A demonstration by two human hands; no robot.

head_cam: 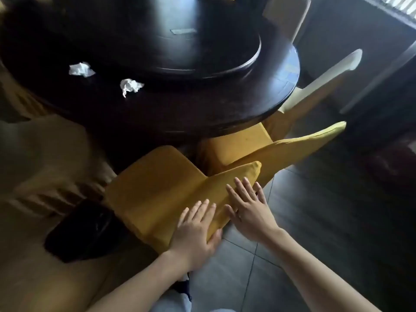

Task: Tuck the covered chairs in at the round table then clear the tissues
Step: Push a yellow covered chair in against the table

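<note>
A chair in a mustard-yellow cover (pixel 157 183) stands at the near edge of the dark round table (pixel 202 113), its seat partly out from under the rim. My left hand (pixel 195 230) lies on the top of its backrest, fingers straight over the front and thumb behind. My right hand (pixel 249 206) presses flat on the same backrest, fingers straight. A second yellow-covered chair (pixel 281 149) stands just to the right, seat under the table. Two crumpled white tissues (pixel 81 69) (pixel 131 86) lie on the tabletop at the left.
A dark raised turntable (pixel 180 41) fills the table's middle. Cream-covered chairs stand at the right (pixel 326 75), far right (pixel 286 14) and left (pixel 45 149). A black bag-like object (pixel 83 233) lies at the lower left. Grey floor tiles (pixel 304 221) spread to the right.
</note>
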